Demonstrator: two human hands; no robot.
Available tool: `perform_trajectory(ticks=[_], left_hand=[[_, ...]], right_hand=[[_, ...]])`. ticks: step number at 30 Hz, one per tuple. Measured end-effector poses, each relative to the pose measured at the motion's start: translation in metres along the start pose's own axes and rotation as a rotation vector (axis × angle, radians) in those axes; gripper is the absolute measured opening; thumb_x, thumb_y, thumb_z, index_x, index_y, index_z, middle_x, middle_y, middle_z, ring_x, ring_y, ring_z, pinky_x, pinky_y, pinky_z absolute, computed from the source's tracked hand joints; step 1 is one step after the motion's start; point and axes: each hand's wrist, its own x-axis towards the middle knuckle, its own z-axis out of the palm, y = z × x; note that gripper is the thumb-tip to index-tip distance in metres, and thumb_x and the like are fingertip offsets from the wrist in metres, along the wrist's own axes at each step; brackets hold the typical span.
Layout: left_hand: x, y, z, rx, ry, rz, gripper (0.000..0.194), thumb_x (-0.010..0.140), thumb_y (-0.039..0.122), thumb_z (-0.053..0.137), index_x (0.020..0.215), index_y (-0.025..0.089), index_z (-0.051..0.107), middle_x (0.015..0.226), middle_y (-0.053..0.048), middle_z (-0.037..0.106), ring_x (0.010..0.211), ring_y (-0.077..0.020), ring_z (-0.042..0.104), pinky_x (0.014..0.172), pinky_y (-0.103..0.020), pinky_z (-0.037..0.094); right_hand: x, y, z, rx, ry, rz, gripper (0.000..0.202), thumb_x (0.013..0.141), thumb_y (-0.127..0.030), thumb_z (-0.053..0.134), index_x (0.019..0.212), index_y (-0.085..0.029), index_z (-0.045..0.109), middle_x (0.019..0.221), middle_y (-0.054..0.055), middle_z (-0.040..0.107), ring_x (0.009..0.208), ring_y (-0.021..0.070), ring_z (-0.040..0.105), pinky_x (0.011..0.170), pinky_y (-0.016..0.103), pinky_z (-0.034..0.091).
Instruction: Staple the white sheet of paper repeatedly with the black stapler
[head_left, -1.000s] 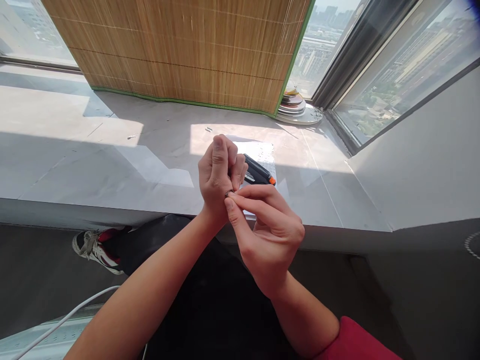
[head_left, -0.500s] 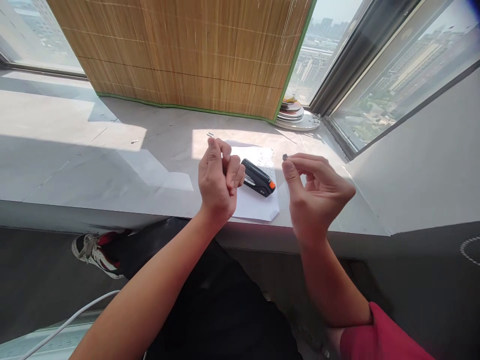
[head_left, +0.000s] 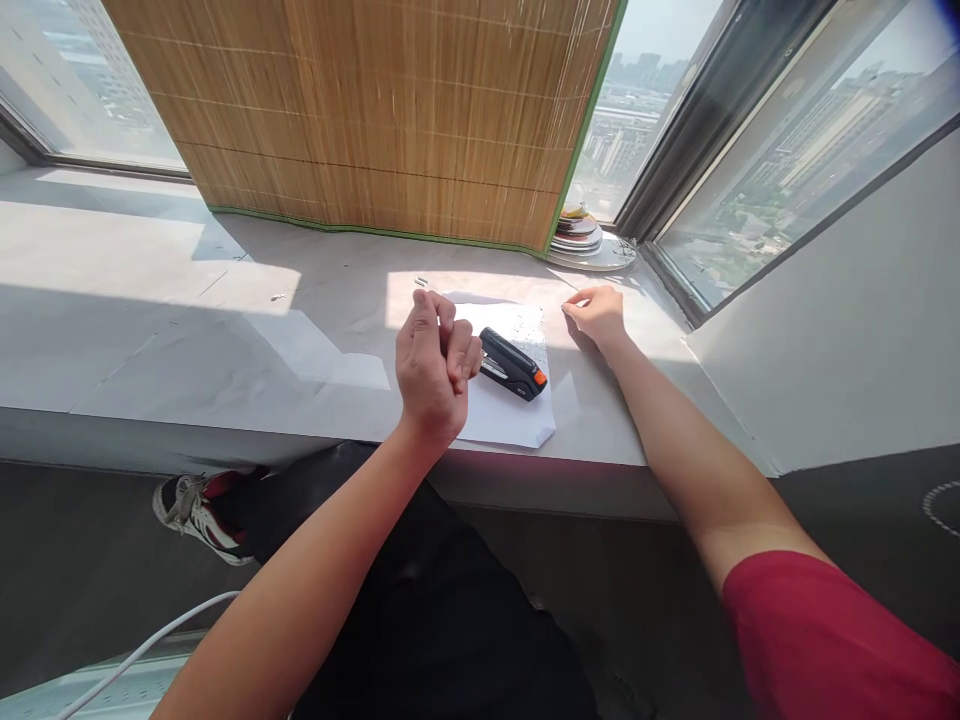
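Note:
My left hand (head_left: pixel 433 365) is closed above the white paper, thumb uppermost. Small silver pieces that look like staples (head_left: pixel 421 282) stick up at its thumb tip. On the paper (head_left: pixel 506 425) lies a black stapler (head_left: pixel 514 365) with an orange end, partly behind the left hand's fingers. Right of the paper, my right hand (head_left: pixel 598 312) is low at the sill with thumb and forefinger pinched. A tiny dark bit shows at those fingertips, apparently the small grey staple strip, mostly hidden.
The pale marble sill (head_left: pixel 172 365) runs across the view, with its front edge before my legs. A bamboo blind (head_left: pixel 360 120) hangs at the back. Stacked plates (head_left: pixel 577 240) stand in the right corner by the window frame. A white cable (head_left: pixel 150 645) crosses lower left.
My right hand has moved forward and down to the sill, its small grey piece now barely visible. My left hand keeps its pose. The view has shifted slightly.

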Motion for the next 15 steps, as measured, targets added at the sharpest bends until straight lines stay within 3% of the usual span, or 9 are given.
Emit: perform_trajectory(ticks=[3,6,8,10,11,13,15], left_hand=[[0.031,0.013,-0.014,0.246,-0.024,0.045,0.046,0.104,0.055,0.07,0.075,0.024,0.053,0.045,0.009,0.036,0.038,-0.0096,0.03,0.042,-0.027,0.026],[0.086,0.033,-0.041,0.801,-0.05,0.108,0.03,0.1,0.041,0.074,0.079,0.024,0.061,0.054,0.003,0.053,0.05,-0.0141,0.052,0.05,-0.028,0.04],[0.123,0.04,-0.063,1.224,0.002,0.155,0.018,0.101,0.036,0.068,0.09,0.022,0.069,0.072,-0.004,0.069,0.074,-0.0209,0.069,0.067,-0.032,0.053],[0.148,0.036,-0.084,1.584,0.049,0.101,0.022,0.104,0.034,0.059,0.112,0.021,0.074,0.108,-0.014,0.078,0.108,-0.0316,0.073,0.09,-0.042,0.059],[0.156,0.03,-0.092,1.713,0.022,0.048,0.033,0.105,0.033,0.054,0.13,0.021,0.072,0.134,-0.017,0.074,0.126,-0.0364,0.069,0.101,-0.049,0.058],[0.164,0.014,-0.107,1.881,-0.145,-0.079,0.057,0.106,0.03,0.049,0.162,0.024,0.052,0.175,-0.017,0.042,0.151,-0.0426,0.052,0.116,-0.059,0.051],[0.165,-0.005,-0.116,1.966,-0.265,-0.129,0.067,0.106,0.027,0.044,0.173,0.024,0.038,0.185,-0.012,0.021,0.166,-0.0438,0.028,0.125,-0.063,0.04]], right_hand=[[-0.001,0.009,0.007,0.01,-0.027,-0.015,0.012,0.082,-0.018,0.071,0.083,-0.013,0.081,0.086,0.013,0.08,0.083,0.0225,0.067,0.092,0.036,0.05],[-0.001,0.013,0.007,0.112,0.045,-0.023,0.011,0.085,-0.023,0.071,0.085,-0.016,0.08,0.089,0.01,0.081,0.08,0.0217,0.067,0.092,0.036,0.051],[-0.001,0.016,0.007,0.202,0.161,0.033,0.016,0.09,-0.025,0.065,0.083,-0.017,0.077,0.088,0.009,0.079,0.078,0.0219,0.067,0.089,0.037,0.052],[-0.002,0.018,0.005,0.266,0.264,0.111,0.024,0.095,-0.025,0.056,0.079,-0.018,0.072,0.081,0.008,0.076,0.077,0.0223,0.066,0.085,0.037,0.052],[-0.003,0.017,0.004,0.287,0.291,0.141,0.026,0.095,-0.024,0.054,0.076,-0.019,0.07,0.076,0.007,0.074,0.076,0.0223,0.065,0.084,0.036,0.051],[-0.007,0.014,0.002,0.313,0.3,0.168,0.026,0.095,-0.023,0.054,0.072,-0.02,0.067,0.071,0.005,0.069,0.072,0.0213,0.063,0.082,0.035,0.049],[-0.01,0.006,0.001,0.317,0.293,0.143,0.027,0.095,-0.023,0.054,0.07,-0.02,0.064,0.067,0.003,0.066,0.069,0.0201,0.061,0.083,0.035,0.048]])
